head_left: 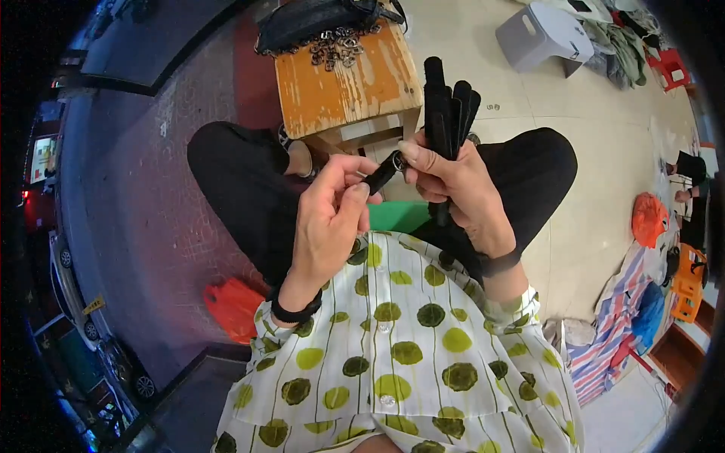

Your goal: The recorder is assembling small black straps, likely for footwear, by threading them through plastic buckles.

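My left hand [326, 215] pinches the end of a short black strap [384, 175] between thumb and fingers. A small metal buckle [399, 160] sits at the strap's other end, under my right thumb. My right hand [464, 181] is closed round a bundle of black straps [445, 113] with rounded ends, which fan out upward above the fist. Both hands meet in front of my lap, close together. Ahead of them, a pile of metal buckles [334, 49] lies on a worn wooden stool [355, 90]. How the strap runs through the buckle is too small to tell.
A black bag [310, 23] rests on the stool's far edge. Something green [400, 216] lies between my legs. A grey plastic stool [540, 38] stands far right. Red bags lie at left [232, 308] and right [648, 219], near a striped sheet [604, 325].
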A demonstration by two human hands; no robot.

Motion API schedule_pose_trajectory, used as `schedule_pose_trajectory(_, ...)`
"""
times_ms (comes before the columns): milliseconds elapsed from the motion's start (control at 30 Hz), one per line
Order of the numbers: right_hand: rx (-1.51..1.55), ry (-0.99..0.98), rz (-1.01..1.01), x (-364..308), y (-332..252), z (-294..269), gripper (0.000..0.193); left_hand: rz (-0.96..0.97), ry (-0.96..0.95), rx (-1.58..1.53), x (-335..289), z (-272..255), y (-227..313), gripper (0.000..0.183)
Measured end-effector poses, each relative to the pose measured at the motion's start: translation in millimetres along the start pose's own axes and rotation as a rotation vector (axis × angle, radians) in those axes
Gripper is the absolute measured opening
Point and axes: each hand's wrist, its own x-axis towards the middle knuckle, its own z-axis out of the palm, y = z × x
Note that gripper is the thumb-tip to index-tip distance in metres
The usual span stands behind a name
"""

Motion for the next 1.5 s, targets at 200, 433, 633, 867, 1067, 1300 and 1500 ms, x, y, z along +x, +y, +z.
schedule_pose_trajectory(200, 0.059, -0.083, 0.118, -1, 11, 0, 0.015, -0.019, -0.074, -0.049, 0, -6, -9, 0.016)
schedule_pose_trajectory(433, 0.120, -0.099, 0.117, 2, 28, 10, 0.017, 0.233, 0.156, -0.042, -3, 17, -9, 0.021)
schedule_pose_trajectory(633, 0.014, 0.059, -0.029, -6, 16, 14, 0.023, 0.353, 0.329, 0.362, 0, 12, -8, 0.027)
schedule_pose_trajectory(867, -0.287, 0.123, -0.392, -11, 27, 22, 0.010, 0.513, 0.347, 0.523, 0, 16, -3, 0.023)
schedule_pose_trajectory(1067, -0.228, 0.261, -0.414, -12, 22, 26, 0.009, 0.616, 0.415, 0.542, 2, 16, -8, 0.020)
schedule_pose_trajectory(1300, -0.025, 0.291, -0.339, -14, 1, 12, 0.014, 0.479, 0.384, 0.320, -9, 13, 11, 0.032)
schedule_pose_trajectory(1500, -0.228, 0.271, -0.406, -12, 6, 22, 0.011, 0.602, 0.260, 0.850, -3, 7, 17, 0.052)
